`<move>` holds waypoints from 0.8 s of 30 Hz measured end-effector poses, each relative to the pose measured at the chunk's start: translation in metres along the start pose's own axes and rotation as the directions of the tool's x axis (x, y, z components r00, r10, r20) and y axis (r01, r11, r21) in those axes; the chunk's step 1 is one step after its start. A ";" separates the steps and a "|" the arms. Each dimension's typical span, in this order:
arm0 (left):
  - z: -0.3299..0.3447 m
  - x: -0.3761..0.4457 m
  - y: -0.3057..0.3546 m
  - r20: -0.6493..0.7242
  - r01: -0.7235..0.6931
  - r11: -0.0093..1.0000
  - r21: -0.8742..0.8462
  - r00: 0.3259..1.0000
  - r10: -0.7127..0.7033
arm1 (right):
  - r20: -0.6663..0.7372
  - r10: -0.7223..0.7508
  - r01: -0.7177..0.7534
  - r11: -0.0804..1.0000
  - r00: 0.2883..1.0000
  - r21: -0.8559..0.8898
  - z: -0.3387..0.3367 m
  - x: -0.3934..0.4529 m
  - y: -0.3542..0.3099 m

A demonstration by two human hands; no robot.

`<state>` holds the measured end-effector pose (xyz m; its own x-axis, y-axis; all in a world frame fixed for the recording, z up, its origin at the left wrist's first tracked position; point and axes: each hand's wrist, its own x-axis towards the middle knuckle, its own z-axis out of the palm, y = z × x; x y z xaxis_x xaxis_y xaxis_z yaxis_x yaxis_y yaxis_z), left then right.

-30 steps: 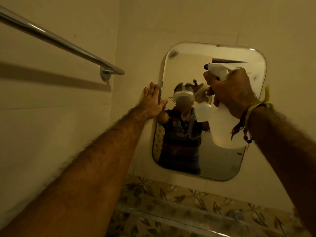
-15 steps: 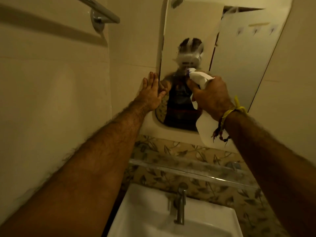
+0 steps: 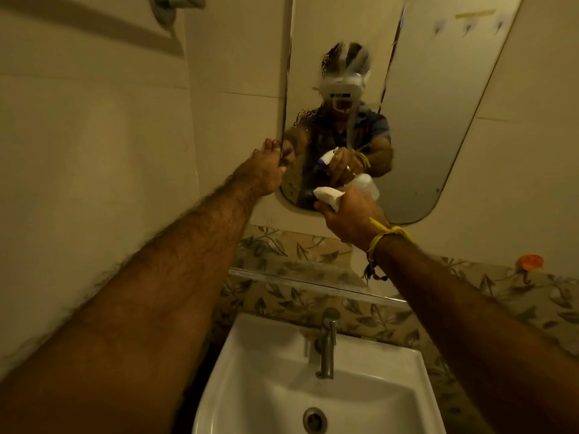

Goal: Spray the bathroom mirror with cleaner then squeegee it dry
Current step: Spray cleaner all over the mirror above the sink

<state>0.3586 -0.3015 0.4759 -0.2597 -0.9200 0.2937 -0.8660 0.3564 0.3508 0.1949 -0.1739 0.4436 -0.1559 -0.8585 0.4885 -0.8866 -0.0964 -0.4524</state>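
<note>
The rounded wall mirror (image 3: 432,126) hangs above the basin, and wet droplets and runs streak its left part. My right hand (image 3: 351,217) grips a white spray bottle (image 3: 329,195) by its trigger head, nozzle pointing at the mirror's lower left corner. Most of the bottle's body is hidden behind that hand; the mirror reflects it. My left hand (image 3: 266,170) rests flat on the wall, fingers against the mirror's left edge. No squeegee is in view.
A white basin (image 3: 391,386) with a chrome tap (image 3: 327,346) sits directly below. A narrow glass shelf (image 3: 282,277) runs along the leaf-patterned tiles under the mirror. An orange object (image 3: 529,262) sits at the right. A towel rail mount (image 3: 163,4) is top left.
The view has tilted down, bringing the basin into sight. My right hand with the bottle has dropped from the mirror's middle to its lower left corner. More wet streaks show on the glass.
</note>
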 end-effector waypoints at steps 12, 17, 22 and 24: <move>-0.107 0.035 0.068 -0.381 -0.184 0.966 -0.183 0.919 0.103 | -0.198 -0.060 0.083 0.991 0.978 0.108 -0.106 0.066 -0.038; -0.137 0.056 0.084 -0.274 -0.216 0.957 -0.196 0.949 0.158 | -0.377 -0.092 0.194 0.950 0.921 0.244 -0.161 0.091 -0.064; -0.117 0.063 0.087 -0.280 -0.150 0.988 -0.049 0.951 0.130 | -0.534 -0.079 0.266 0.921 0.842 0.283 -0.207 0.107 -0.081; -0.112 0.065 0.088 -0.310 -0.138 0.990 0.002 0.941 0.132 | -0.560 -0.079 0.272 0.924 0.824 0.270 -0.218 0.112 -0.081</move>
<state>0.3136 -0.3117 0.6255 -0.2258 -0.7684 0.5988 -0.8230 0.4794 0.3048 0.1543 -0.1526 0.6972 -0.3021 -0.4180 0.8567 -0.7437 -0.4589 -0.4861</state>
